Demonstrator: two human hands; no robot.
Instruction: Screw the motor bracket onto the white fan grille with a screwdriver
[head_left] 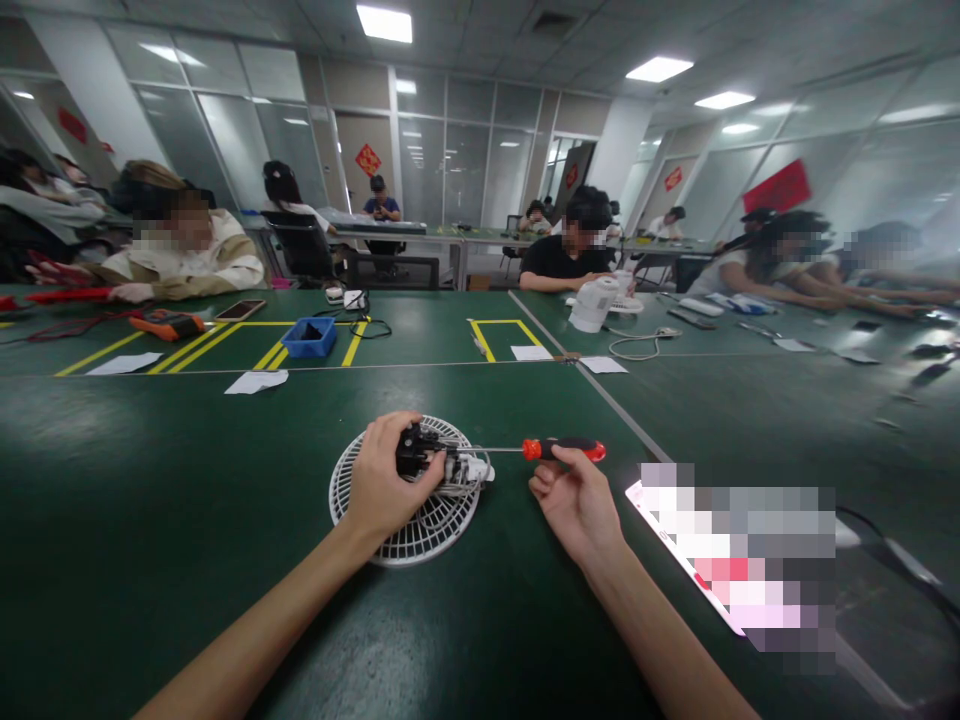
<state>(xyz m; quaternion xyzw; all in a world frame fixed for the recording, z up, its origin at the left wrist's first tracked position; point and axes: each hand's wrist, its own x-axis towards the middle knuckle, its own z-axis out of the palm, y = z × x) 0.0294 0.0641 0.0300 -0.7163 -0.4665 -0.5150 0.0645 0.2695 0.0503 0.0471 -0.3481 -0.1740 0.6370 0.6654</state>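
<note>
My left hand (386, 480) is wrapped around a black fan motor (411, 450), which lies over a round white fan grille (420, 548) on the green table. Grey wire and a white plastic part (474, 470) show at the motor's right side. In my right hand (581, 500) is a screwdriver (564, 450) with a red and black handle, held between thumb and fingers. Its shaft lies level and points left, with the tip at the motor. Whether the tip sits in a screw is too small to tell.
A pixelated bright panel (682, 560) lies right of my right arm. Farther off are a blue bin (309, 338), paper slips (256, 381), an orange meter (171, 323), a phone (241, 310) and a white fan body (594, 304). Several people sit around the tables.
</note>
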